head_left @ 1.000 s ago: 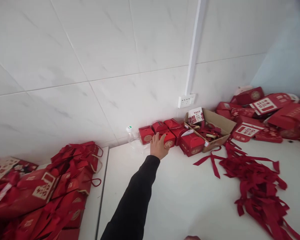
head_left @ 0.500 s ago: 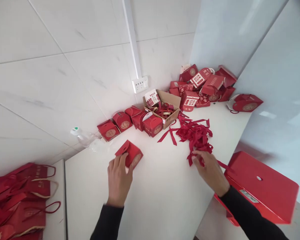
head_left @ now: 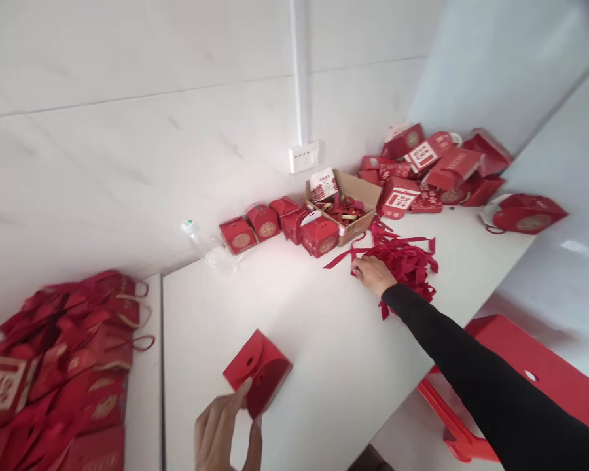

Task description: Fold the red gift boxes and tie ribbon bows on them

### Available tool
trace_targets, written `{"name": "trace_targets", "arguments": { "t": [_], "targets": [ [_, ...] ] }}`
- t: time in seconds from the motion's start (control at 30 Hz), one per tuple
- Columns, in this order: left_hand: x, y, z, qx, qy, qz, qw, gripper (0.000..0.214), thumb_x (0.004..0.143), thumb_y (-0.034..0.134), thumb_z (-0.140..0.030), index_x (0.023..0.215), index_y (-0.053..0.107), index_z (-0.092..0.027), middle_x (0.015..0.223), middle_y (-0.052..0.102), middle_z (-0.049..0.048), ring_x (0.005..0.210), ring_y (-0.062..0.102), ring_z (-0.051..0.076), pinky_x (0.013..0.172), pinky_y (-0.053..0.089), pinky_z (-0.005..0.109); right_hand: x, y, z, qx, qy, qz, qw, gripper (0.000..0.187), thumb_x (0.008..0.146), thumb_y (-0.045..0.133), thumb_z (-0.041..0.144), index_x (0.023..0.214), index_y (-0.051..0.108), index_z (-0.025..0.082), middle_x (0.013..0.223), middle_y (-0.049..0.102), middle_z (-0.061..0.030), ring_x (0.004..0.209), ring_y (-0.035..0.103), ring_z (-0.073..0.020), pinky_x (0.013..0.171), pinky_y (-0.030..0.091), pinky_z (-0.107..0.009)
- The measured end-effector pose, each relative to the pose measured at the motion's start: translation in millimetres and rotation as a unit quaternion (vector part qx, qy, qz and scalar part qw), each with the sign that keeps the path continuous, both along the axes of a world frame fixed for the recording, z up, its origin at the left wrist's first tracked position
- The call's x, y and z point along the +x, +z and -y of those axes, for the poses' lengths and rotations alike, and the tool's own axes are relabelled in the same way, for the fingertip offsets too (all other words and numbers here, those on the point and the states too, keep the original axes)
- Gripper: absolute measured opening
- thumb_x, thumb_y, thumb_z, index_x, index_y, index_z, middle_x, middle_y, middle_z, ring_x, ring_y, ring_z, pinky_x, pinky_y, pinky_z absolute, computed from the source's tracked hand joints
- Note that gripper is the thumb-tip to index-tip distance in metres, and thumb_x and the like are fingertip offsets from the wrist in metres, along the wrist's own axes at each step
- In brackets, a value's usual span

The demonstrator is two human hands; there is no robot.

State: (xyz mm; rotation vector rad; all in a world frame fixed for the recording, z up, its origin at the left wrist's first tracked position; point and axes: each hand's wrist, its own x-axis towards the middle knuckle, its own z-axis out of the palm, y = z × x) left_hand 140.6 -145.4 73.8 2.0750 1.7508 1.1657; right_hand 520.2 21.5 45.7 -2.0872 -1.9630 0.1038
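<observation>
A small red gift box [head_left: 255, 363] with a folded flap lid stands on the white table near its front. My left hand [head_left: 226, 428] grips this box at its near corner, forefinger and thumb against its sides. Out to the right, my right hand [head_left: 373, 275] is closed at the left edge of a heap of red ribbons [head_left: 407, 258], its fingertips pinched on a ribbon. The strand inside the fingers is mostly hidden. A loose ribbon end [head_left: 338, 259] lies just left of that hand.
Several closed red boxes [head_left: 238, 234] line the wall beside an open cardboard box [head_left: 356, 229] of ribbon pieces. More red boxes [head_left: 451, 167] are piled in the corner. Red bags [head_left: 98, 347] cover the left table. A clear plastic bottle [head_left: 196, 239] and a red stool [head_left: 530, 366] are nearby.
My left hand has brought the red box nearer to me and turned it. My right hand has moved from the near edge of the ribbon heap to its left side. The view has shifted left.
</observation>
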Motion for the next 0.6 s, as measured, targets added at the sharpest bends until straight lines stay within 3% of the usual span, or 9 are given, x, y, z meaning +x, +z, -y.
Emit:
{"name": "trace_targets", "arguments": {
  "t": [0.07,0.13,0.23,0.3,0.37,0.47,0.53,0.6],
  "targets": [
    [2,8.9,8,-0.022,-0.002,-0.009,1.0,0.06,0.088,0.058,-0.031,0.14,0.051,-0.06,0.097,0.072,0.0039,0.091,0.069,0.036,0.075,0.061,0.057,-4,1.9,4,0.01,0.028,-0.004,1.0,0.018,0.099,0.067,0.033,0.1,0.067,0.015,0.102,0.068,-0.0042,0.092,0.066,-0.0191,0.085,0.057,-0.039],
    [4,16.2,10,-0.037,0.012,-0.009,0.999,0.053,0.09,0.061,-0.028,0.14,0.056,-0.045,0.119,0.068,0.0082,0.112,0.066,0.034,0.086,0.06,0.054,-11,7.8,8,0.044,0.059,-0.021,0.997,0.016,0.097,0.066,0.03,0.091,0.065,0.015,0.101,0.067,-0.0061,0.103,0.064,-0.0234,0.095,0.052,-0.047],
    [3,19.0,0,-0.066,-0.012,-0.034,0.997,0.054,0.094,0.061,-0.032,0.146,0.049,-0.031,0.148,0.051,0.0138,0.141,0.045,0.035,0.106,0.05,0.057,-35,23.7,22,0.105,0.127,-0.071,0.984,0.021,0.1,0.049,0.027,0.085,0.061,0.018,0.11,0.067,-0.0158,0.12,0.058,-0.0309,0.11,0.039,-0.053],
    [3,16.3,-9,-0.084,-0.039,-0.063,0.994,0.048,0.096,0.059,-0.032,0.143,0.05,-0.027,0.148,0.05,0.0139,0.143,0.041,0.035,0.11,0.046,0.059,-59,38.3,39,0.122,0.182,-0.109,0.97,0.017,0.099,0.047,0.032,0.091,0.059,0.022,0.113,0.068,-0.0119,0.118,0.06,-0.028,0.109,0.042,-0.047],
    [4,13.3,-10,-0.092,-0.037,-0.083,0.992,0.041,0.097,0.058,-0.031,0.137,0.054,-0.024,0.141,0.053,0.0148,0.133,0.049,0.034,0.105,0.048,0.058,-87,53.6,59,0.124,0.218,-0.181,0.951,0.016,0.1,0.048,0.037,0.098,0.057,0.024,0.111,0.069,-0.0086,0.109,0.064,-0.0263,0.095,0.051,-0.042],
    [10,14.0,2,-0.092,0.025,-0.104,0.99,0.036,0.096,0.06,-0.033,0.13,0.058,-0.021,0.126,0.056,0.0152,0.112,0.058,0.031,0.095,0.052,0.056,-127,70.9,90,0.024,0.217,-0.301,0.928,0.017,0.101,0.051,0.04,0.099,0.058,0.025,0.095,0.069,-0.003,0.084,0.067,-0.0198,0.061,0.051,-0.028],
    [13,18.3,15,-0.093,0.062,-0.109,0.988,0.031,0.097,0.059,-0.031,0.126,0.06,-0.021,0.12,0.057,0.014,0.107,0.058,0.031,0.092,0.052,0.056,-147,76.0,106,-0.055,0.207,-0.355,0.91,0.018,0.101,0.052,0.043,0.101,0.06,0.027,0.092,0.069,-0.0008,0.079,0.066,-0.0177,0.057,0.049,-0.025],
    [15,22.8,23,-0.085,0.069,-0.098,0.989,0.028,0.098,0.055,-0.026,0.126,0.06,-0.022,0.124,0.055,0.0141,0.112,0.057,0.031,0.092,0.052,0.054,-162,76.3,118,-0.117,0.19,-0.384,0.896,0.022,0.102,0.053,0.046,0.11,0.063,0.029,0.094,0.07,0.0004,0.081,0.066,-0.0171,0.062,0.05,-0.025]
  ]
}}
